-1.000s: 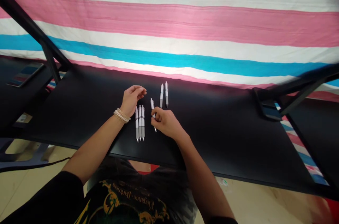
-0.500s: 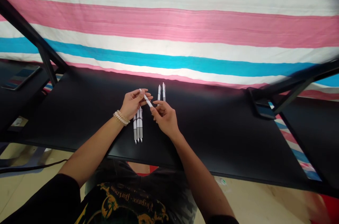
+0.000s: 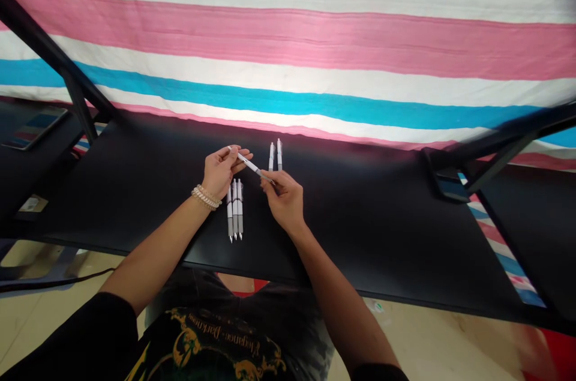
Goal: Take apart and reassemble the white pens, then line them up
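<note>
A white pen with a grey grip (image 3: 248, 162) is held slantwise above the table between both hands. Its upper left end is pinched by my left hand (image 3: 220, 170), thumb on top, the other fingers stretched beneath. My right hand (image 3: 284, 196) pinches the grey lower end between thumb and fingers. Below my left hand, three white pens (image 3: 234, 208) lie side by side, grey grips and tips toward me. Beyond my right hand are two more white pens (image 3: 275, 156), their lower parts hidden by that hand.
The black table (image 3: 369, 219) has a striped cloth (image 3: 288, 39) hanging along its back edge. Black metal supports stand left (image 3: 78, 93) and right (image 3: 477, 159). On the left are a dark flat device (image 3: 38, 129) and a small box (image 3: 33, 206).
Both hands have drawn slightly apart, my right hand a little to the right. The held pen now shows more of its length, including its grey grip.
</note>
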A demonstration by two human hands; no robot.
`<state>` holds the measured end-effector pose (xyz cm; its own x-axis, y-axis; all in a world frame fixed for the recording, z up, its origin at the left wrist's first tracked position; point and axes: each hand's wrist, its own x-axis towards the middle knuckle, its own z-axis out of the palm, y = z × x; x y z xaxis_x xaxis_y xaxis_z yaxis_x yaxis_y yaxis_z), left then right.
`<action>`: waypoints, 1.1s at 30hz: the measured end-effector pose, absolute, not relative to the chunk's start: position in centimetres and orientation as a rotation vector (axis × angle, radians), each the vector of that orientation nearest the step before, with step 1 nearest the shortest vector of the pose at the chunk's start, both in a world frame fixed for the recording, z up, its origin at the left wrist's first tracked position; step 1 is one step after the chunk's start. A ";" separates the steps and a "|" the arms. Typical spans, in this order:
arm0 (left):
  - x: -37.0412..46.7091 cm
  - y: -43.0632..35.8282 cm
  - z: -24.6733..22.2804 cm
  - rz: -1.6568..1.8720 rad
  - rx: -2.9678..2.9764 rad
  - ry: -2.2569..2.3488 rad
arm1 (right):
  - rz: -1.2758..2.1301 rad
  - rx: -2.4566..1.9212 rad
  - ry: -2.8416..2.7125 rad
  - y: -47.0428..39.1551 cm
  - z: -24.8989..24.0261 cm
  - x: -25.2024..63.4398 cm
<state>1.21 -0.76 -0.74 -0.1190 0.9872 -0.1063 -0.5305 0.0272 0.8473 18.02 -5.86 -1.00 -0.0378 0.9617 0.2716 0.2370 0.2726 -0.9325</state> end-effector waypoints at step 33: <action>2.0 -1.2 -1.2 1.443 0.715 0.966 | 0.383 -1.306 -1.815 -5.9 -1.8 17.9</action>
